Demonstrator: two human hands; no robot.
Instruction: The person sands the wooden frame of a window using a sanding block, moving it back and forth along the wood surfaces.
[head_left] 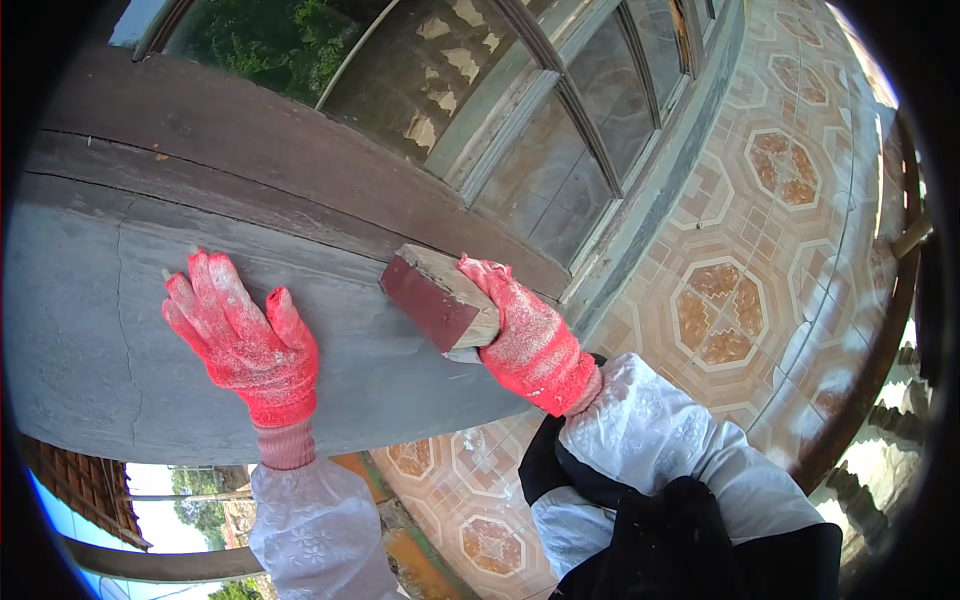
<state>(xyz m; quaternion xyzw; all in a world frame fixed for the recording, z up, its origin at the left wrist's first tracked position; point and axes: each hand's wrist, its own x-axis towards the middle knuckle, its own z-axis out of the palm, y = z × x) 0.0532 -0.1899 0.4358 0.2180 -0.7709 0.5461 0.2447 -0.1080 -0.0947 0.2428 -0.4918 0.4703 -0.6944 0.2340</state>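
My right hand, in a dusty red work glove, is closed round one end of a sanding block. The block is pale wood, with a dark red abrasive face showing. It is beside the lower edge of a brown wooden frame, over a smooth grey wall; whether it touches the wall I cannot tell. My left hand, gloved alike and whitened with dust, lies on the grey surface with its fingers spread and nothing in them. Some fingertips poke through the glove. White embroidered sleeves cover both forearms.
Above the wall runs the brown wooden frame with glass window panes. A thin crack crosses the wall at left. Patterned floor tiles spread to the right, bordered by a dark curved edge.
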